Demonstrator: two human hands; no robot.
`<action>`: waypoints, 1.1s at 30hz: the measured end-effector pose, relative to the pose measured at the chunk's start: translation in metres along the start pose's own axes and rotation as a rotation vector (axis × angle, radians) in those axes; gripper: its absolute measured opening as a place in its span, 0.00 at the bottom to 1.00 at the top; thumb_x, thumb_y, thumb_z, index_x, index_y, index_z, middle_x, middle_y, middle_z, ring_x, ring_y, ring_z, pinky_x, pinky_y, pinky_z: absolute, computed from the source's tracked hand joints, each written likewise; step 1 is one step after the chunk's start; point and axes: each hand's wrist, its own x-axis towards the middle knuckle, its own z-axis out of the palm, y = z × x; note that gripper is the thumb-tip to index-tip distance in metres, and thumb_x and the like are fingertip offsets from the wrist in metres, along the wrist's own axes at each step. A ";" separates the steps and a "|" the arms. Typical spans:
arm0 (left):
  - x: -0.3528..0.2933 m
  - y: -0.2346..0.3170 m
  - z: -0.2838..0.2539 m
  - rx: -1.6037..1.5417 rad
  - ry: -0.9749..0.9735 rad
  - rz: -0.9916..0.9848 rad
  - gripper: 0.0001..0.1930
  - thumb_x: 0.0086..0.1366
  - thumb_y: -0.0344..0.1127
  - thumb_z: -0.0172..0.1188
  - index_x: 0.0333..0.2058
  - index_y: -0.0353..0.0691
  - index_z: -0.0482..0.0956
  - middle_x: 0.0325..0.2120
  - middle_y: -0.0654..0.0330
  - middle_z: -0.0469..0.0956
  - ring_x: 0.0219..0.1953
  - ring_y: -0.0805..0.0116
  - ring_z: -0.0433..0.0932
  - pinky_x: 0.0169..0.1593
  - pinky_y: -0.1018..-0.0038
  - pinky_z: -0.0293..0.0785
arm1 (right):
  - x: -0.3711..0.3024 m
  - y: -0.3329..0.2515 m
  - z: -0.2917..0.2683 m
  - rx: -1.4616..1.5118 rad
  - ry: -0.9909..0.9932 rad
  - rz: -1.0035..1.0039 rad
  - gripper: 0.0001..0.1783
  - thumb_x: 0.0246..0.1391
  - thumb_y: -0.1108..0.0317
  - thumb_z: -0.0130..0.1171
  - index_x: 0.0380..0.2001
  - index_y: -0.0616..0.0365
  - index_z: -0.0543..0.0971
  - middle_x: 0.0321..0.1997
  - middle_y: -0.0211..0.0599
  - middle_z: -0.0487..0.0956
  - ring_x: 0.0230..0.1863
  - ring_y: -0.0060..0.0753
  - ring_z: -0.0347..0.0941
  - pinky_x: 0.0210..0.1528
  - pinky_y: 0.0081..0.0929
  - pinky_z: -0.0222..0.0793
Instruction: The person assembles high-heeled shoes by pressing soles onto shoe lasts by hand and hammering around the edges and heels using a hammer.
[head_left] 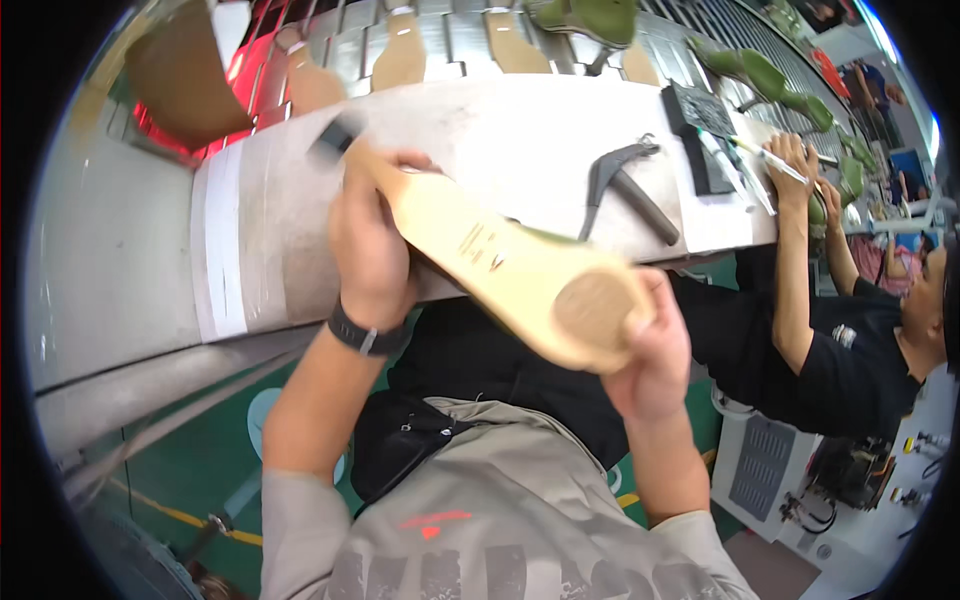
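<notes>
A shoe (450,220) with a tan sole is held across in front of me, sole side up. The sole bears a small printed mark and a round brown patch at the wide toe end. A little green shows along its far edge. My left hand (372,235) is wrapped round the narrow heel part. A dark, blurred block, perhaps the heel, sticks out beyond it. My right hand (655,350) grips the toe end, thumb by the brown patch. Beyond the shoe, a hammer (625,190) with a dark head lies on the pale worktop (500,120).
A black block (697,115) and white pen-like sticks (722,165) lie right of the hammer. Tan insoles (400,50) and green shoes (750,75) rest along the slatted conveyor behind. At right a co-worker (840,340) handles a green shoe. A brown panel (185,80) stands at far left.
</notes>
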 end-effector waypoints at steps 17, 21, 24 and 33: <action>0.027 0.037 -0.001 0.491 -0.536 0.357 0.59 0.65 0.83 0.15 0.37 0.30 0.84 0.39 0.55 0.79 0.43 0.65 0.77 0.51 0.71 0.71 | 0.051 -0.026 0.090 -1.245 -0.654 -1.175 0.22 0.40 0.77 0.79 0.42 0.65 0.84 0.28 0.37 0.82 0.24 0.32 0.79 0.25 0.26 0.75; 0.027 0.034 -0.002 0.451 -0.502 0.357 0.60 0.63 0.85 0.14 0.37 0.31 0.84 0.39 0.57 0.79 0.43 0.67 0.77 0.50 0.72 0.71 | 0.058 -0.005 0.085 -1.252 -0.594 -1.274 0.24 0.42 0.78 0.78 0.46 0.68 0.82 0.31 0.39 0.82 0.25 0.33 0.79 0.25 0.26 0.75; 0.026 0.035 -0.003 0.473 -0.487 0.347 0.60 0.63 0.85 0.14 0.36 0.32 0.83 0.39 0.57 0.79 0.42 0.68 0.76 0.50 0.72 0.71 | 0.061 0.001 0.084 -1.234 -0.570 -1.305 0.24 0.42 0.78 0.78 0.46 0.69 0.82 0.31 0.39 0.82 0.25 0.33 0.79 0.25 0.26 0.75; 0.027 0.035 -0.002 0.481 -0.479 0.360 0.60 0.62 0.85 0.13 0.36 0.32 0.83 0.38 0.57 0.79 0.42 0.67 0.76 0.49 0.72 0.70 | 0.068 0.008 0.083 -1.167 -0.586 -1.317 0.24 0.43 0.81 0.75 0.46 0.72 0.81 0.32 0.41 0.82 0.26 0.36 0.81 0.26 0.28 0.78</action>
